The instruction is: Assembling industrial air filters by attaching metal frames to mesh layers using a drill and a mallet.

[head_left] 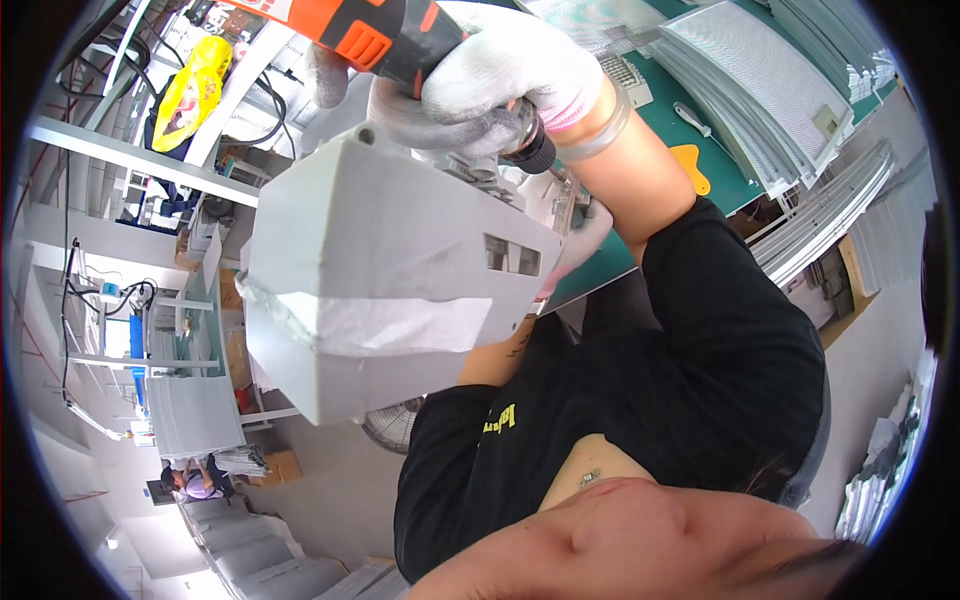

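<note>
The grey case [400, 240] was in the middle, tilted in front of the person's body. For good work it probably needed a firm support, because so large a case could turn when the tool pushed. Above it was the orange and black drill [405, 45], and the right hand [505, 80], in a white glove, was closed around its dark body. The dark round nose [530, 150] pointed down and to the right, near some small metal parts [485, 178]. In my judgement, it was best to hold the drill straight, press evenly and run it slowly. The left hand [585, 235] was at the right edge of the case; it would do well to steady it, with the fingers away from the nose.

Again from the left, the upper edge cut off one end of the drill. If a bit was in the nose, I could not make it out. The case hid most of the left hand, so I could not tell how wide or narrow its fingers stood. Also, I could not tell whether the case rested on the green table [735, 178].
</note>
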Tool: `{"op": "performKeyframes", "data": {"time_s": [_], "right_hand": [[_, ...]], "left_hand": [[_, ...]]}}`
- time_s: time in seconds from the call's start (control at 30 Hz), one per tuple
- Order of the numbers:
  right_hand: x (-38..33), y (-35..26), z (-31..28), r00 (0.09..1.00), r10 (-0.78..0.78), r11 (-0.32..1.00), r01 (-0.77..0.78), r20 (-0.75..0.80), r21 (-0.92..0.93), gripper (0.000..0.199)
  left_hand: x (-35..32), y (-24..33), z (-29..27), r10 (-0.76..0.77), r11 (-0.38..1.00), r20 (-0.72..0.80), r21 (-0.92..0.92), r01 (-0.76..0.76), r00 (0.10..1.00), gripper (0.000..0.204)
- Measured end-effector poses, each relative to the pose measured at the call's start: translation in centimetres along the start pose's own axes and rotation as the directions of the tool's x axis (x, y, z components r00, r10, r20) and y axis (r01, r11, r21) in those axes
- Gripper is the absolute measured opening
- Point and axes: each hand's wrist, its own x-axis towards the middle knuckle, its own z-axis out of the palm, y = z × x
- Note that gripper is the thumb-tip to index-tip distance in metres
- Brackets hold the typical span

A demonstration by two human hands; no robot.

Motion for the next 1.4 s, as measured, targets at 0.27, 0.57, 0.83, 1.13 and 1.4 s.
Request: {"op": "performKeyframes", "data": {"time_s": [0.27, 0.57, 0.83, 1.13, 1.4], "right_hand": [[-0.6, -1.1, 1.4, 0.999, -0.033, 0.999, 0.034, 0.038, -0.017, 0.022], [0.9, -6.3, 2.1, 0.866, -0.386, 0.902, 0.283, -0.317, -0.325, 0.02], [-0.5, -4.7, 3.4, 0.918, -0.289, 0.853, 0.119, -0.27, -0.509, 0.018], [-1.7, -2.3, 4.3, 0.876, -0.217, 0.921, 0.038, -0.431, -0.387, 0.014], [0.7, 1.3, 4.6, 0.962, -0.266, 0.964, 0.266, -0.051, -0.02, 0.014]], "left_hand": [[-0.5, 1.2, -1.1, 0.152, 0.964, 0.032, 0.217, -0.155, 0.988, 0.011], [-3.2, 0.9, -1.9, 0.265, 0.923, -0.1, 0.313, -0.223, 0.959, 0.02], [-22.8, 1.0, -11.7, 0.22, 0.953, 0.507, 0.069, -0.294, 0.833, 0.021], [-18.5, -2.6, -10.3, -0.185, 0.806, -0.015, 0.571, 0.16, 0.983, 0.058], [-13.5, 1.8, -6.9, -0.201, 0.871, 0.055, 0.467, 0.152, 0.978, 0.021]]}}
